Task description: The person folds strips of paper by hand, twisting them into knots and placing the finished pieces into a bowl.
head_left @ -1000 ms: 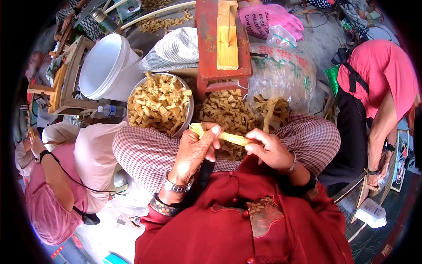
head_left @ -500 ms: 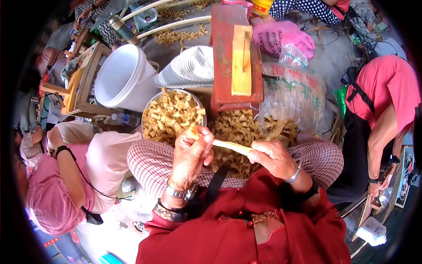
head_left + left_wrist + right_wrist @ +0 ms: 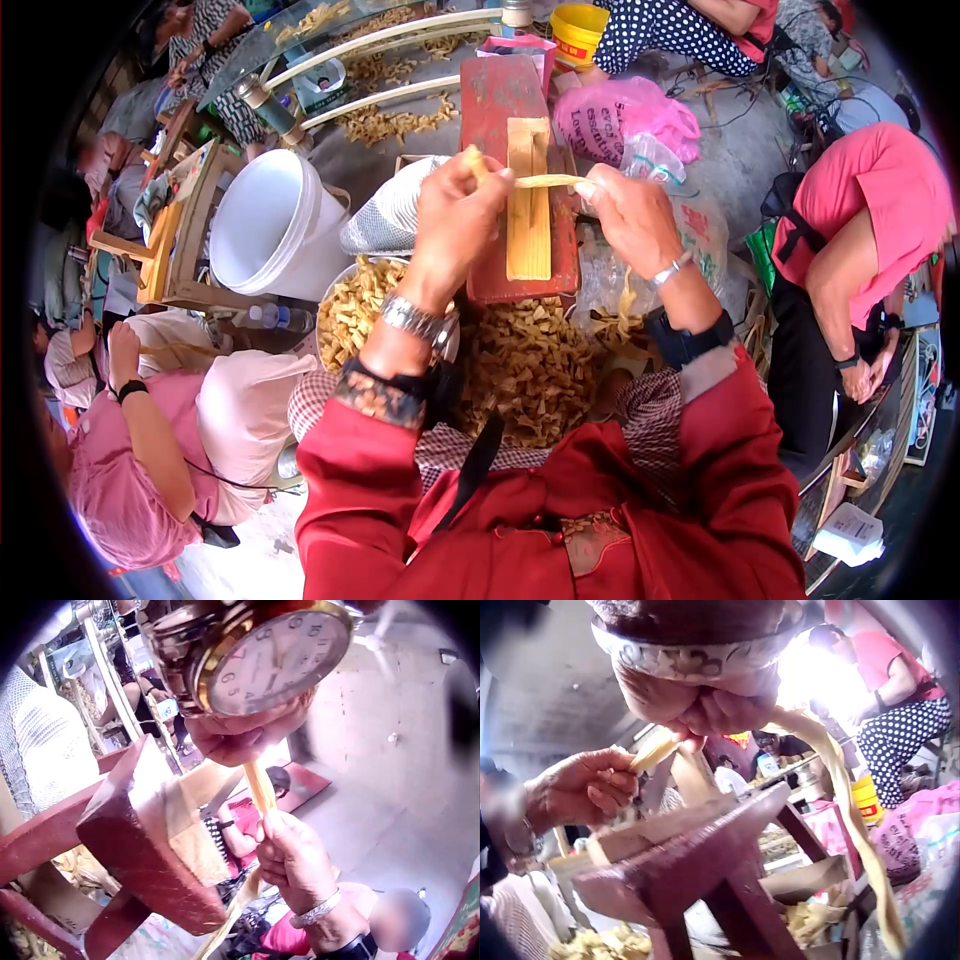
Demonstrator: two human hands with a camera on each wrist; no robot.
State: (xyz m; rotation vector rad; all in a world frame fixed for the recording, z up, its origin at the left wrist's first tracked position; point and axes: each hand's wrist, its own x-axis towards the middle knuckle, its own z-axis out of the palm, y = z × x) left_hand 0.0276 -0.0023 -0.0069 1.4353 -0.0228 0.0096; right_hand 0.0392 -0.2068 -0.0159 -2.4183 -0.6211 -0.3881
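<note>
A left hand (image 3: 455,225) and right hand (image 3: 635,220) are pinching a yellowish strip (image 3: 548,181) above a wooden block (image 3: 529,240) on a red bench (image 3: 490,95), seemingly positioning it; the next move is likely calling for steady lowering. Both hands are now reaching farther out, beyond the near pile (image 3: 525,370).

Yellow strip (image 3: 548,181), red bench (image 3: 490,95), white bucket (image 3: 262,225), pink bag (image 3: 610,120), polka-dotted navy-and-white trousers (image 3: 655,35), red jacket (image 3: 480,520)
</note>
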